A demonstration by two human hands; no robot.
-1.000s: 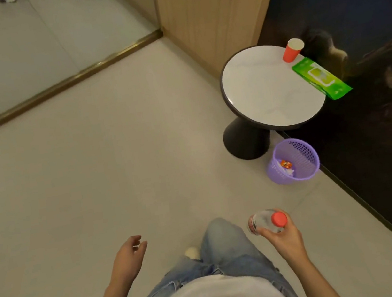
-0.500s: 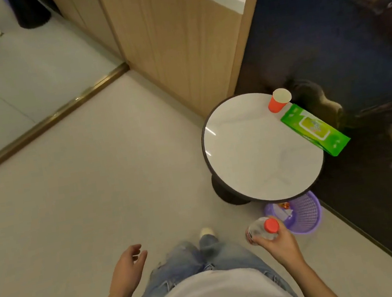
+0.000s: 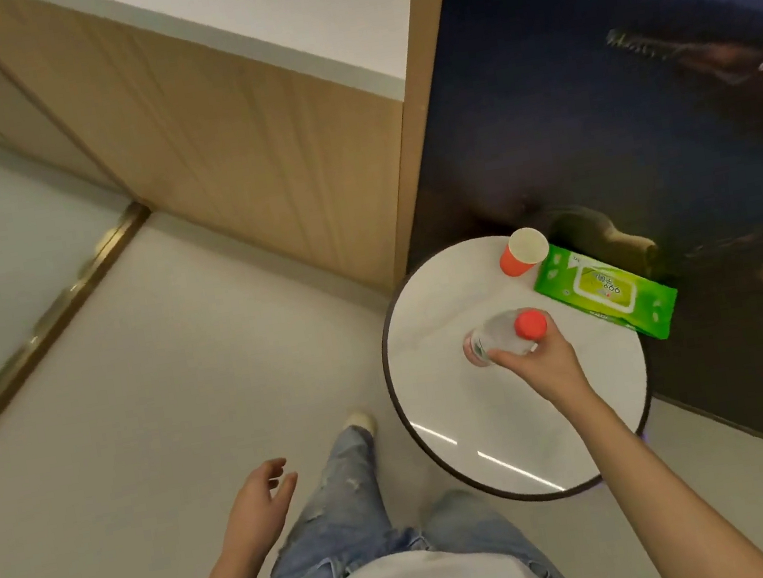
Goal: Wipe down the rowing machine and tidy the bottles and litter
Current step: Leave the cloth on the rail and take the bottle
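Note:
My right hand point(image 3: 540, 364) grips a clear plastic bottle point(image 3: 496, 340) with a red cap and holds it over the middle of the small round white table point(image 3: 429, 321). Whether the bottle touches the tabletop I cannot tell. An orange paper cup point(image 3: 521, 252) stands at the table's far edge, and a green pack of wet wipes point(image 3: 605, 290) lies beside it on the right. My left hand point(image 3: 258, 502) hangs empty by my left thigh, fingers loosely curled. The rowing machine is out of sight.
A wooden cabinet point(image 3: 217, 130) with a white top stands behind the table. A dark glossy wall panel point(image 3: 609, 71) runs along the right. A brass floor strip point(image 3: 46, 314) crosses the pale floor at left. A sliver of the purple basket point(image 3: 646, 435) peeks from under the table's right rim.
I have stepped up to the table, which now hides almost all of the purple basket. My right hand has carried the bottle forward from beside my thigh to above the tabletop.

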